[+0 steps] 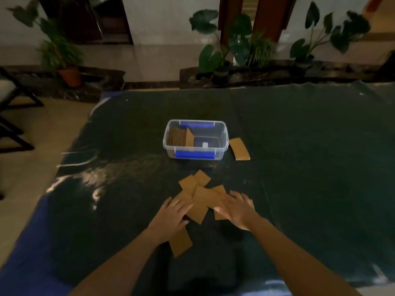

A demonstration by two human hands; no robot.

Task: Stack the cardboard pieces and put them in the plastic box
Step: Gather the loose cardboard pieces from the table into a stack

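The tabletop [299,146] is covered with a dark, shiny sheet. On it stands a clear plastic box [222,146] with blue latches. Just beside the box lies one cardboard piece [239,148]. Nearer, loose cardboard pieces [199,189] lie scattered and overlapping.

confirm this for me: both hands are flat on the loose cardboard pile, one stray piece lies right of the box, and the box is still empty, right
Not quite. The box is not empty: the head view shows a stack of cardboard standing in its left end. The rest holds: the left hand and right hand are flat on the loose pile, and one stray piece lies right of the box.
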